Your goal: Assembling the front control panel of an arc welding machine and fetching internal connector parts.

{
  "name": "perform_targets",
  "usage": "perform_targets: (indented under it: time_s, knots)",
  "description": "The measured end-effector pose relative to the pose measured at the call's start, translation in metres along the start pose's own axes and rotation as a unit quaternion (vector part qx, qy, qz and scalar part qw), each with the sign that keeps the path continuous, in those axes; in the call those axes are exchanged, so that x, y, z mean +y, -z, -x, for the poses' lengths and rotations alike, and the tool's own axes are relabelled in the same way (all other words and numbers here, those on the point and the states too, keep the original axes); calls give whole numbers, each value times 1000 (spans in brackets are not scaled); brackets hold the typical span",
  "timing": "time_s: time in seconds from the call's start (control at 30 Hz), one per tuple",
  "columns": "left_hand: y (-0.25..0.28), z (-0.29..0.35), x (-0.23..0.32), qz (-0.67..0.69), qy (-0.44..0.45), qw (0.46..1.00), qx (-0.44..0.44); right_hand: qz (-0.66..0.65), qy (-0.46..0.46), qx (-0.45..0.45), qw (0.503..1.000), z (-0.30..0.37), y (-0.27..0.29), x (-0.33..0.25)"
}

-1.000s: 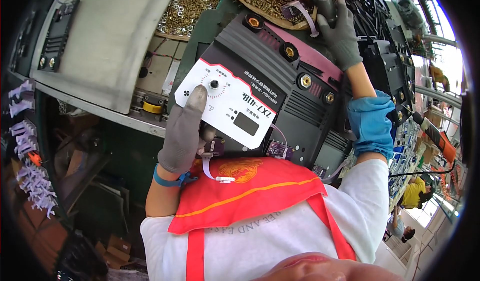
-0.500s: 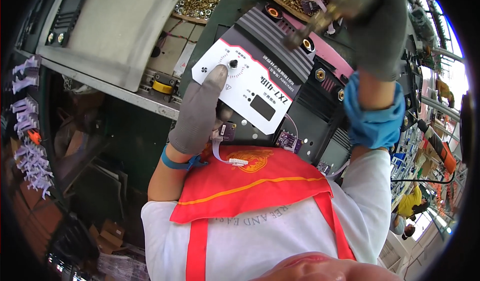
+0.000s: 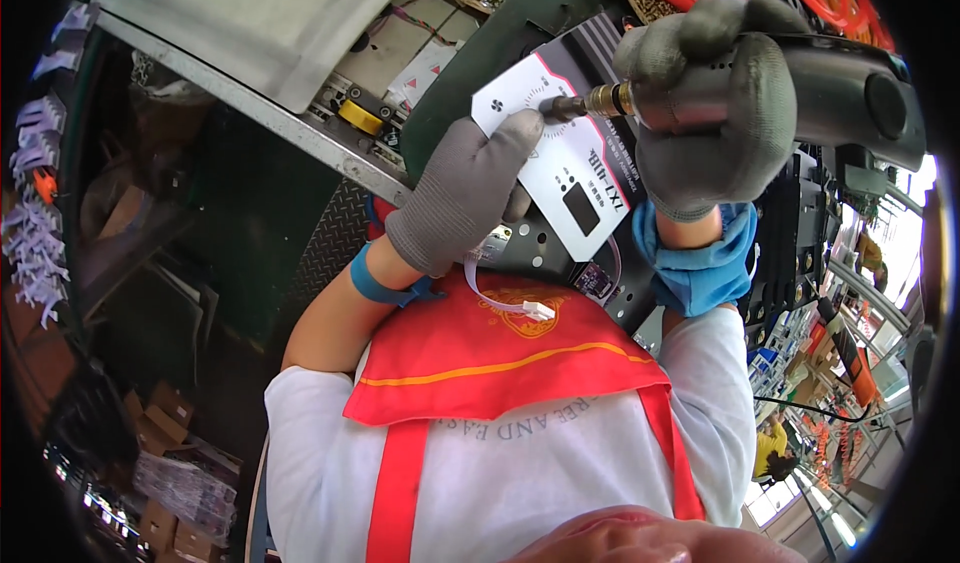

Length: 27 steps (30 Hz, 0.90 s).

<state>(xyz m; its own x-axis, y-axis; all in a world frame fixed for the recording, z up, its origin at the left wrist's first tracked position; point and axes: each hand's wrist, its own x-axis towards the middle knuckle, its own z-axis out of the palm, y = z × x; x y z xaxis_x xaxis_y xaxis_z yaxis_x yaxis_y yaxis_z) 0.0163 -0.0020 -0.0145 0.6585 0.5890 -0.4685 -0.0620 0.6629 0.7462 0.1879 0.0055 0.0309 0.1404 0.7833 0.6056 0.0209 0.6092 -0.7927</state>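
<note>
White panel (image 3: 560, 171) is gripped by the left hand (image 3: 463, 188); the right hand (image 3: 712, 155) clasps a power driver (image 3: 848, 88).

Grey gloves (image 3: 455, 198), blue wristband (image 3: 382, 281), gathered blue cuff (image 3: 703, 268), white shirt (image 3: 540, 473), orange-striped red apron (image 3: 450, 338)

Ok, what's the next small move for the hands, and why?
Probably check that the tip of the power driver sits squarely before running it: the right hand holds it at the printed dial on the white panel, hiding the dial's centre, while the left hand grips the panel.
</note>
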Motion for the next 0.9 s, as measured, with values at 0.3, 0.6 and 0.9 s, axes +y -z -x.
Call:
perform_targets:
  time_s: [0.3, 0.6, 0.9]
  knots:
    - [4, -11, -6, -14, -37, 999, -13, -83, -118, 66, 987, -2, 10, 3]
    - [23, 29, 35, -83, -234, 960, 132, 180, -79, 34, 980, -67, 122, -73]
    - [56, 8, 101, -716, -264, 392, 514, 680, -151, 12, 717, 4, 223, -10]
